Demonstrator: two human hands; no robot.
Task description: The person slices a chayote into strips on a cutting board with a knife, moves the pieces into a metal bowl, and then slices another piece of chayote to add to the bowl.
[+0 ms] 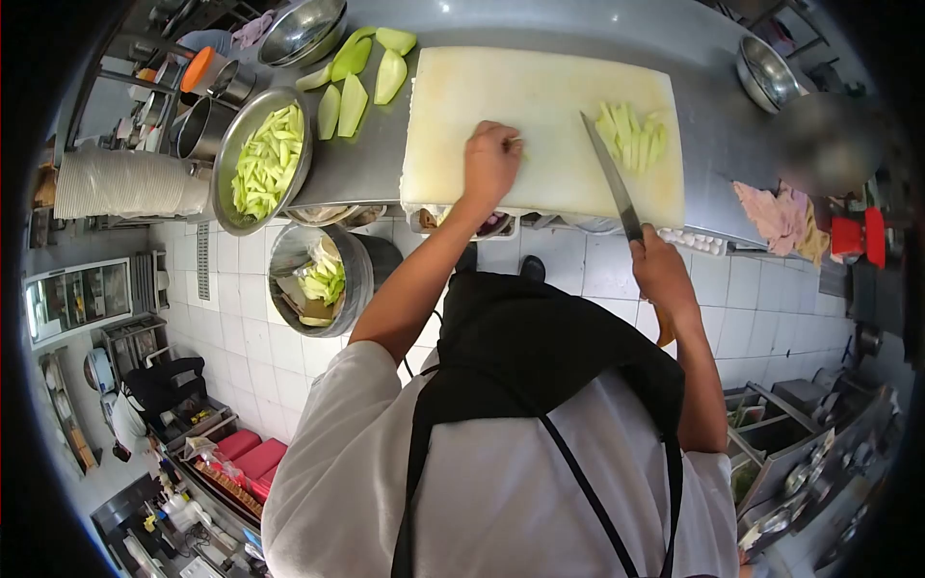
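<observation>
A white cutting board (549, 82) lies on the metal counter. My left hand (491, 159) is over its left half, fingers curled together; a small pale bit shows at the fingertips, too small to name. In my right hand (661, 265) is the handle of a long knife (611, 178), its blade slanting up and left over the board. Cut green vegetable strips (631, 138) lie to the right of the blade. Larger green pieces (353, 104) rest on the counter left of the board. Beside them a metal bowl (223, 173) holds many cut strips.
Below the counter's left part stands a metal bin (358, 279) with green scraps. A pink cloth (771, 214) lies at the counter's right edge, near a red object (858, 237). Metal bowls (766, 75) sit at the back right. Another person (145, 400) is far off at lower left.
</observation>
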